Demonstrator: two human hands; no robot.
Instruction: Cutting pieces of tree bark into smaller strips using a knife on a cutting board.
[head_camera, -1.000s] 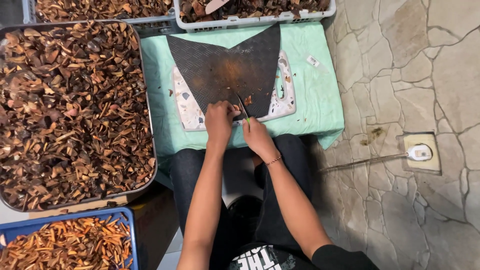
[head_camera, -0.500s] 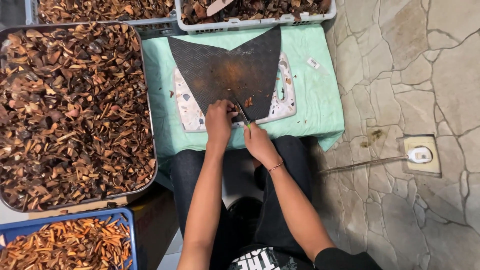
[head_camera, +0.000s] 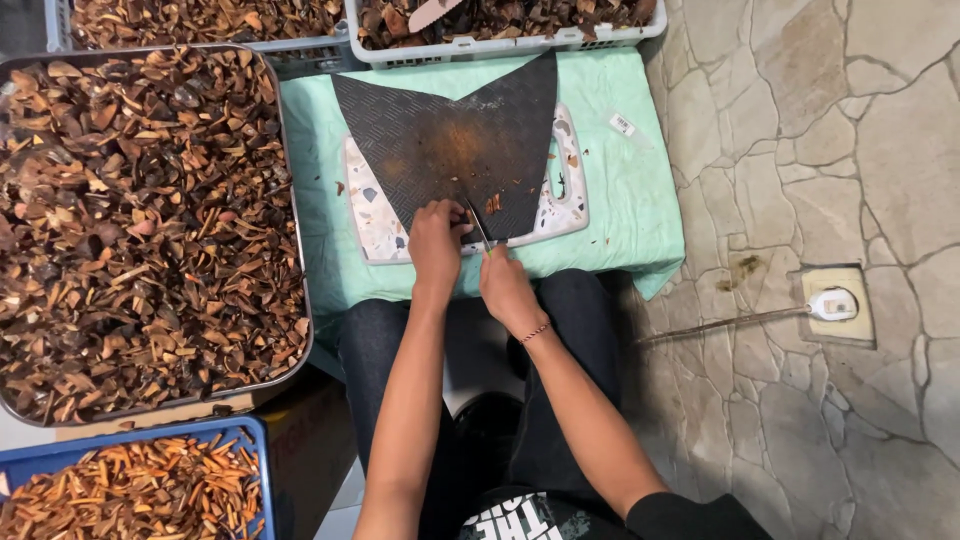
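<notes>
My right hand (head_camera: 507, 285) grips a small knife (head_camera: 478, 225) whose blade points away from me over a dark rubber mat (head_camera: 450, 140). My left hand (head_camera: 437, 237) rests curled on the mat's near tip, right beside the blade, pinching something too small to make out. The mat lies on a white speckled cutting board (head_camera: 565, 205), which sits on a low table covered in a mint-green cloth (head_camera: 625, 190). A few brown scraps (head_camera: 492, 204) lie on the mat by the knife.
A big metal tray (head_camera: 292, 250) heaped with brown dried pieces stands at my left. A blue crate (head_camera: 255, 440) of orange slivers is at lower left. Two white baskets (head_camera: 500, 45) of brown pieces line the far edge. Stone floor with a drain cover (head_camera: 838, 305) is at right.
Both hands stay at the mat's near tip; the right hand with the knife has shifted only slightly.
</notes>
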